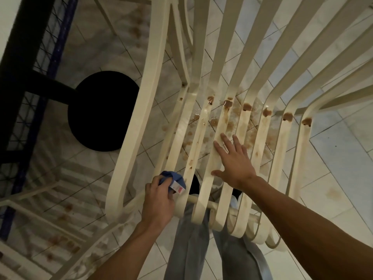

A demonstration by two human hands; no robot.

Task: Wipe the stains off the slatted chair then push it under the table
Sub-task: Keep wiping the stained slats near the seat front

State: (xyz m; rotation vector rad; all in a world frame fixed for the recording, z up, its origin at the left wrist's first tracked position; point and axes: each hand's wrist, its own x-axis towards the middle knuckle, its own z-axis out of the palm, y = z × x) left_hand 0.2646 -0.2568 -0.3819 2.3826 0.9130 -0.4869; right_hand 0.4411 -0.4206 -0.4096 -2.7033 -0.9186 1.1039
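- The slatted chair (141,110) fills the picture from the centre out to 1 o'clock. It is seen from above, with its cream slats running from the front rail at 6 o'clock up to the bend and on into the back.
- Stains (228,104): dark brown blobs sit in a row along the bend of the slats, one on nearly every slat. Paler brown streaks and spots run down the seat slats towards 6 o'clock.
- The left hand (158,203), at 7 o'clock of the centre, has its fingers curled round a bunched blue cloth (171,176). It holds the cloth against the near end of the leftmost slats, just above the front rail.
- A white and red label (177,186) hangs off the cloth at its 4 o'clock side.
- The right hand (235,160), at 5 o'clock of the centre, lies flat with its fingers spread and straight. It presses on two or three middle seat slats and grips nothing.
- The pale floor tiles (333,158) under the seat show brown spots and a wet sheen between the slats.
- A round black disc (103,111) lies on the floor at 9 o'clock of the chair. It may be a table's foot, but the dim light leaves that unsure.
- A second cream slatted frame (88,245), also spotted brown, is at 8 o'clock.
- The person's grey-blue trouser legs (193,249) stand at 6 o'clock, right behind the front rail.
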